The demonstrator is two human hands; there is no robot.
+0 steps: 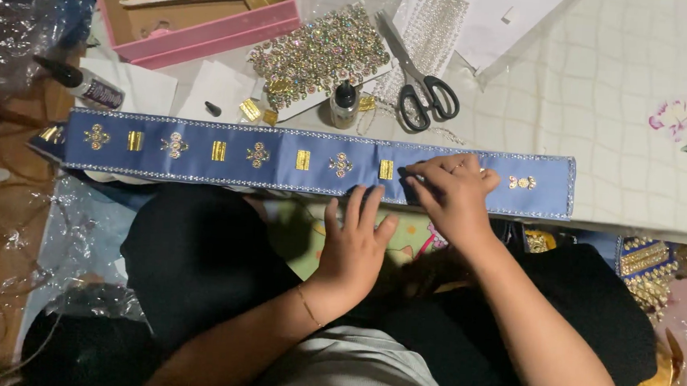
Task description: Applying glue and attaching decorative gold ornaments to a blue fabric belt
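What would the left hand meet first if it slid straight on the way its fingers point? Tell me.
The left hand points away from the body, fingertips at the near edge of the blue fabric band. Straight on, it would meet that band first, probably by the small gold rectangle; beyond lies the scissors.

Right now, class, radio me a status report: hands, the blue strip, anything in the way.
Left hand flat on the blue strip's near edge. Right hand pressing fingertips onto strip. Scissors and glue bottle lie beyond it, clear.

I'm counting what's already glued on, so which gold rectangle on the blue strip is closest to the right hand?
The gold rectangle farthest right, just beside the right hand fingertips; the others sit farther left along the blue strip.
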